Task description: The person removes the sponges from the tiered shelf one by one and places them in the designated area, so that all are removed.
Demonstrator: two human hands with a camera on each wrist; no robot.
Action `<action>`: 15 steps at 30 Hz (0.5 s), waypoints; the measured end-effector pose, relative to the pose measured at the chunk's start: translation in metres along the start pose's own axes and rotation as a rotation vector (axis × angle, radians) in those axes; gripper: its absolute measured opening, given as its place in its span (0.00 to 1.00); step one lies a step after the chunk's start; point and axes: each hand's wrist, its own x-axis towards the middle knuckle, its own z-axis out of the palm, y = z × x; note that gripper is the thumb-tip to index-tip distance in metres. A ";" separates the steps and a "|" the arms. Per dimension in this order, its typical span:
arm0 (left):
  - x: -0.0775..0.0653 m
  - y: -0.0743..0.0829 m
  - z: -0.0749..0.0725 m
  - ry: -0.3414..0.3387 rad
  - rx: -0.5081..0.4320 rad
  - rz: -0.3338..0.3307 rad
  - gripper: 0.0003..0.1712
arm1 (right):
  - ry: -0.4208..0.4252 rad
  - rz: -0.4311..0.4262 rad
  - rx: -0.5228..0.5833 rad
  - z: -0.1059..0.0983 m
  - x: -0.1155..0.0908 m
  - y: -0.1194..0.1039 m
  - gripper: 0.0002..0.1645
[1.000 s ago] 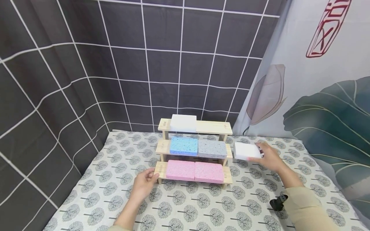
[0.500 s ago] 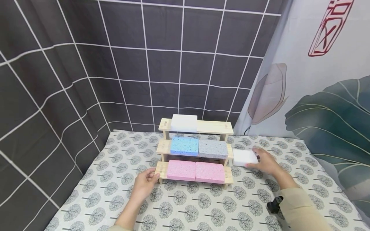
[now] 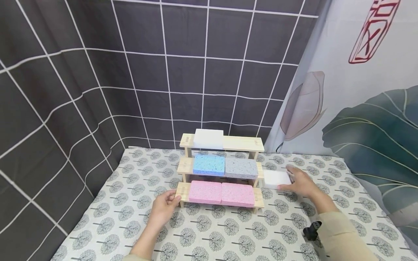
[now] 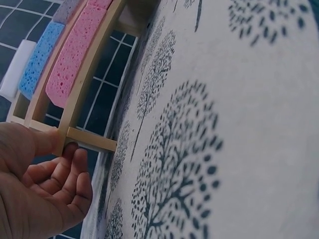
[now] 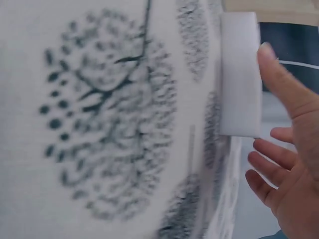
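A three-tier wooden display stand [image 3: 184, 191] stands on the table, its lowest tier pinched at the left end by the left hand [image 3: 163, 207], thumb on top and fingers curled beneath. A white sponge block [image 3: 277, 179] lies flat on the cloth just right of the stand. Around its right end is the right hand [image 3: 302, 183]; in the right wrist view the thumb [image 5: 279, 74] is at the block's edge and the other fingers are spread loosely beside it. Two pink sponges [image 3: 205, 191] fill the bottom tier, a blue sponge [image 3: 209, 164] and a grey sponge [image 3: 241, 167] the middle.
Another white block [image 3: 208, 137] sits on the left of the top tier, bare wood to its right. A tree-print cloth [image 3: 124, 217] covers the table. Dark grid curtain [image 3: 183, 72] hangs behind and left, a floral curtain [image 3: 359, 127] at right. A small black object [image 3: 311, 231] is by the right sleeve.
The right hand has brought the white block down and slightly left onto the cloth, and its fingers have loosened around it. The left hand keeps its place on the stand.
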 end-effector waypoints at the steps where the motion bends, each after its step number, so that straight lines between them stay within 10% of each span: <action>1: 0.000 0.000 0.000 0.000 0.002 0.001 0.22 | 0.005 -0.001 0.011 -0.003 0.000 -0.003 0.65; 15: 0.002 -0.001 -0.002 -0.020 -0.011 -0.008 0.23 | 0.159 -0.232 0.155 -0.042 0.012 -0.052 0.45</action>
